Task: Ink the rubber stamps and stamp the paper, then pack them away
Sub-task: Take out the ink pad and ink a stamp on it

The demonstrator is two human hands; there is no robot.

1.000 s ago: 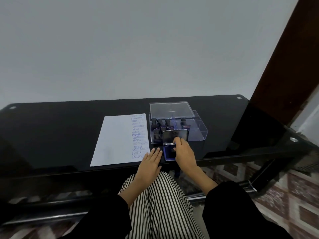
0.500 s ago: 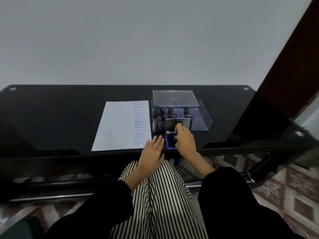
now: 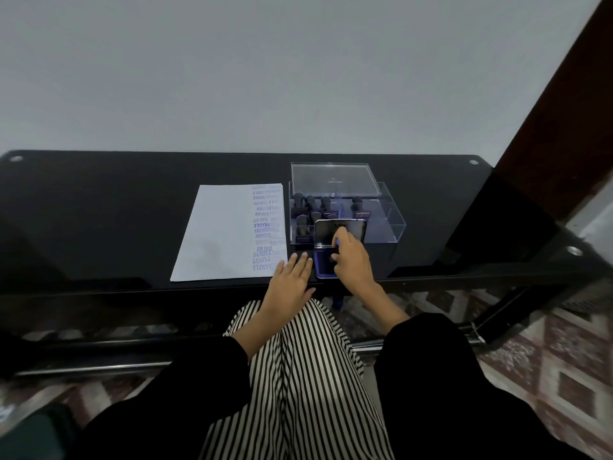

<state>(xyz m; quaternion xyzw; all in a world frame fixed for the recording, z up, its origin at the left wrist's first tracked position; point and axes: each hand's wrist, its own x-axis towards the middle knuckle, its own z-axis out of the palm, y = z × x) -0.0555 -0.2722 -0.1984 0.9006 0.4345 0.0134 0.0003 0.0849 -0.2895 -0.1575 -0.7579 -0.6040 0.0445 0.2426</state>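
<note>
An ink pad [image 3: 321,265] with a blue base lies at the table's front edge, its metal lid [image 3: 326,232] standing up open. My right hand [image 3: 351,263] is curled over it, index fingertip on the lid's inner face and thumb by the base. My left hand [image 3: 290,282] lies flat on the table just left of the pad, fingers straight. A white paper [image 3: 219,234] with blue stamp prints down its right side lies to the left. Behind the pad, a clear box [image 3: 393,224] holds several black-handled stamps [image 3: 310,205].
The box's clear lid [image 3: 335,179] lies behind it. The black glass table [image 3: 99,210] reaches the wall at the back. A dark wooden panel [image 3: 564,127] stands at the right. Patterned floor tiles [image 3: 570,360] show under the table, and my striped lap is below.
My view has tilted down, so the table sits higher in frame. Both hands stay where they were, the right on the ink pad lid, the left flat beside it.
</note>
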